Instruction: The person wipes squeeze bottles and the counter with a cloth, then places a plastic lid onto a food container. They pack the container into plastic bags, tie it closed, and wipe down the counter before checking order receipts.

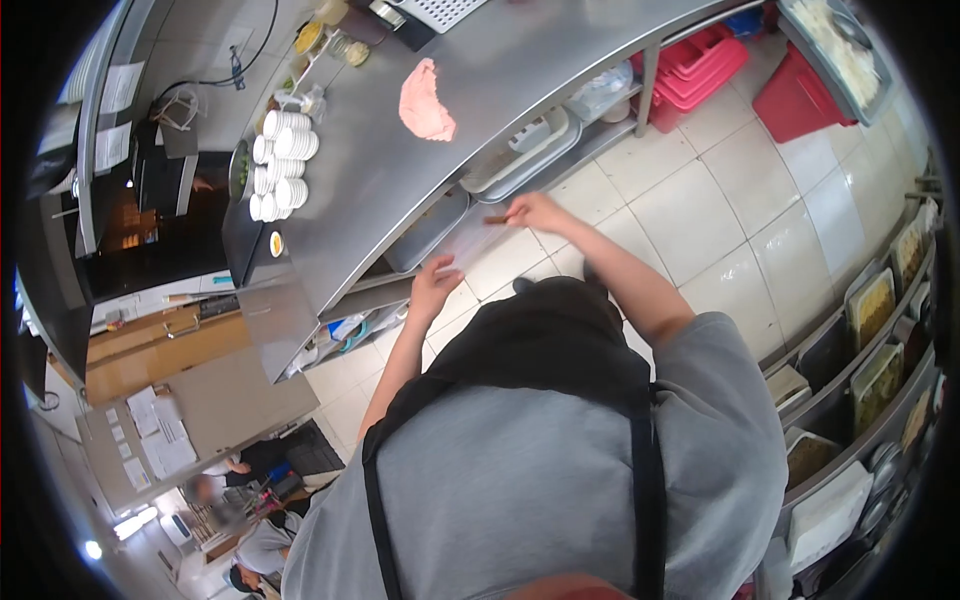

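Fingers of your right hand (537,212) pinch a small brown object (495,220) near the centre of the frame. Your left hand (434,284), lower left of it, has its fingers parted; a pink cloth (425,102) lies on the tabletop (520,70), upper centre.

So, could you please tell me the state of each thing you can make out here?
Left grip: open, fingers spread
Right grip: closed on a small brown object
Pink cloth: lying rumpled on the metal counter
White cups: stacked in columns
Small cup: yellow contents inside
Red tubs: stacked
Grey tub: holding whitish contents
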### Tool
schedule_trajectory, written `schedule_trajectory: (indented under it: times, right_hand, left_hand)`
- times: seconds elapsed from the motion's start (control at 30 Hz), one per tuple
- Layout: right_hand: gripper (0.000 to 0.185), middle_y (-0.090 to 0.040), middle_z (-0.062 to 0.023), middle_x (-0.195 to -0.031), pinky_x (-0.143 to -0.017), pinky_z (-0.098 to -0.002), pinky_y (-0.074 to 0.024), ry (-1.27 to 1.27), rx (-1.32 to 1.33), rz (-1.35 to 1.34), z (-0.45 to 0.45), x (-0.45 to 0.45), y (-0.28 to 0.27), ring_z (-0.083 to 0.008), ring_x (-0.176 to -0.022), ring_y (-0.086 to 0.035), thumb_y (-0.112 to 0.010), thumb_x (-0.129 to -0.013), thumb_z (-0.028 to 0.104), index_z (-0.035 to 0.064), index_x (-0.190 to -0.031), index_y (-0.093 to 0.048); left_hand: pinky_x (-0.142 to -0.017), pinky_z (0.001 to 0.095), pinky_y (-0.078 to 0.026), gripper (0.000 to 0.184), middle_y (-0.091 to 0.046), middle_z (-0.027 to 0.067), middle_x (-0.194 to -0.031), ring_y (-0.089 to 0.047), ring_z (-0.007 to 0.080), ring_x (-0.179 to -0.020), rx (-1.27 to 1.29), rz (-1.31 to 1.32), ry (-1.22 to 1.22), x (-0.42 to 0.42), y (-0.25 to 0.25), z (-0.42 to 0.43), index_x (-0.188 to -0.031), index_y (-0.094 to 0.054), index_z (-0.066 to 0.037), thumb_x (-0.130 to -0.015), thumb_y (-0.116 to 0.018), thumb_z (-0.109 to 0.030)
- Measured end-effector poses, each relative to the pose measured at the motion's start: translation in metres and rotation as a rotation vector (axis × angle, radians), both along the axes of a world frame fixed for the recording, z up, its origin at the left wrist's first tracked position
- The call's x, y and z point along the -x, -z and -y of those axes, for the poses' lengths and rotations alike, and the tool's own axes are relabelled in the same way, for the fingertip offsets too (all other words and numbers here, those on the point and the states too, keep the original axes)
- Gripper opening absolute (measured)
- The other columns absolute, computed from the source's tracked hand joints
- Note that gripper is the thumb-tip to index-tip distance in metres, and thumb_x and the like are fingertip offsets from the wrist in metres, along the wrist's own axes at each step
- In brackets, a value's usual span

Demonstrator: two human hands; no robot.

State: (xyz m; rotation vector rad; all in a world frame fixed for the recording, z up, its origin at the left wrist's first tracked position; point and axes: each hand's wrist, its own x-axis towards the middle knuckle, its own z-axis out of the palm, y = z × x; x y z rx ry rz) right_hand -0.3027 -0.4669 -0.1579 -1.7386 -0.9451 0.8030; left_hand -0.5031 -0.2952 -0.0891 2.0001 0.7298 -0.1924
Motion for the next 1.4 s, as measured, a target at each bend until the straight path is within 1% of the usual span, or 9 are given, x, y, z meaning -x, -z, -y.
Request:
schedule_trajectory:
  times: [0.07, 0.13, 0.23, 0.4, 0.43, 0.67, 0.73, 0.83, 1.4]
  right_hand:
    - [0.016, -0.064, -0.0102, -0.069, -0.06, -0.0291, -0.0477, 0.162, 0.134, -0.212, 0.001, -0.04, 0.096, -0.0159, -0.065, -0.061, -0.07, -0.067, 0.015, 0.0042, -0.078, -0.065]
    - [0.024, -0.062, -0.0157, -0.095, -0.075, -0.0391, -0.0474, 0.046, 0.517, 0.218, 0.023, -0.089, 0.094, -0.0312, -0.086, -0.06, -0.057, -0.073, 0.024, 0.0111, -0.091, -0.066]
    - [0.036, -0.061, -0.0174, -0.098, -0.08, -0.0405, -0.0457, 0.401, 0.591, 0.276, 0.035, -0.162, 0.121, -0.0326, -0.092, -0.058, -0.061, -0.07, 0.024, 0.0071, -0.101, -0.059]
    - [0.071, -0.057, -0.0204, -0.106, -0.083, -0.0404, -0.0437, 0.568, 0.556, 0.237, 0.055, -0.204, 0.04, -0.0341, -0.098, -0.055, -0.068, -0.066, 0.028, 0.0077, -0.126, -0.035]
    - [0.073, -0.057, -0.0211, -0.105, -0.082, -0.0403, -0.044, 0.588, 0.603, 0.199, 0.055, -0.209, 0.038, -0.034, -0.099, -0.055, -0.068, -0.067, 0.027, 0.0075, -0.128, -0.032]
    - [0.04, -0.061, -0.0206, -0.091, -0.074, -0.0356, -0.0474, 0.416, 0.374, 0.454, 0.073, -0.196, 0.089, -0.0287, -0.083, -0.061, -0.067, -0.069, 0.019, 0.0006, -0.103, -0.057]
    - [0.019, -0.062, -0.0119, -0.081, -0.063, -0.0271, -0.0478, 0.748, -0.018, -0.294, 0.081, -0.198, 0.117, -0.0172, -0.07, -0.061, -0.064, -0.074, 0.014, -0.0004, -0.087, -0.062]
    - [0.012, -0.061, -0.0036, -0.068, -0.052, -0.0211, -0.0439, 1.041, -0.322, -0.587, 0.088, -0.189, 0.106, -0.0091, -0.06, -0.057, -0.061, -0.078, 0.011, 0.0007, -0.085, -0.063]
    - [0.018, -0.06, -0.0038, -0.076, -0.056, -0.0222, -0.0443, 1.203, -0.413, -0.608, 0.065, -0.231, 0.149, -0.0118, -0.066, -0.057, -0.06, -0.075, 0.004, -0.0003, -0.093, -0.061]
  left_hand:
    - [-0.073, 0.0293, -0.048, 0.04, -0.057, 0.0091, -0.105, -0.058, 0.0182, -0.087, -0.005, -0.08, -0.011, 0.023, 0.018, -0.016, -0.109, -0.054, -0.002, -0.074, -0.067, -0.015]
    - [-0.072, 0.029, -0.048, 0.038, -0.057, 0.0086, -0.105, -0.058, 0.0182, -0.085, 0.091, -0.28, -0.152, 0.048, 0.027, -0.023, -0.109, -0.056, -0.005, -0.076, -0.067, -0.021]
    - [-0.071, 0.0292, -0.048, 0.038, -0.061, 0.0085, -0.096, -0.058, 0.0188, -0.087, 0.001, -0.457, -0.17, 0.09, 0.04, -0.035, -0.103, -0.06, -0.007, -0.074, -0.068, -0.03]
    - [-0.082, 0.0328, -0.045, 0.036, -0.061, 0.0126, -0.098, -0.057, 0.0263, -0.094, -0.278, -0.498, 0.123, 0.211, 0.123, -0.102, -0.095, -0.064, -0.008, -0.072, -0.064, -0.036]
    - [-0.083, 0.0339, -0.045, 0.029, -0.061, 0.0108, -0.097, -0.057, 0.0271, -0.093, -0.654, -0.344, 0.849, 0.236, 0.145, -0.122, -0.093, -0.066, -0.014, -0.074, -0.06, -0.036]
    - [-0.079, 0.0322, -0.047, 0.035, -0.062, 0.0116, -0.095, -0.059, 0.0253, -0.09, -0.274, -0.496, 0.175, 0.187, 0.088, -0.072, -0.1, -0.062, -0.009, -0.073, -0.065, -0.03]
    - [-0.079, 0.0319, -0.047, 0.037, -0.062, 0.0122, -0.095, -0.06, 0.0247, -0.09, -0.244, -0.48, 0.166, 0.169, 0.086, -0.066, -0.1, -0.061, -0.006, -0.072, -0.067, -0.029]
    - [-0.078, 0.0317, -0.047, 0.039, -0.062, 0.0128, -0.097, -0.06, 0.0239, -0.091, -0.198, -0.449, 0.123, 0.143, 0.072, -0.049, -0.101, -0.06, -0.005, -0.071, -0.068, -0.027]
    - [-0.077, 0.034, -0.047, 0.043, -0.063, 0.0111, -0.092, -0.06, 0.0252, -0.086, -0.218, -0.506, 0.154, 0.175, 0.087, -0.065, -0.098, -0.061, -0.007, -0.067, -0.068, -0.037]
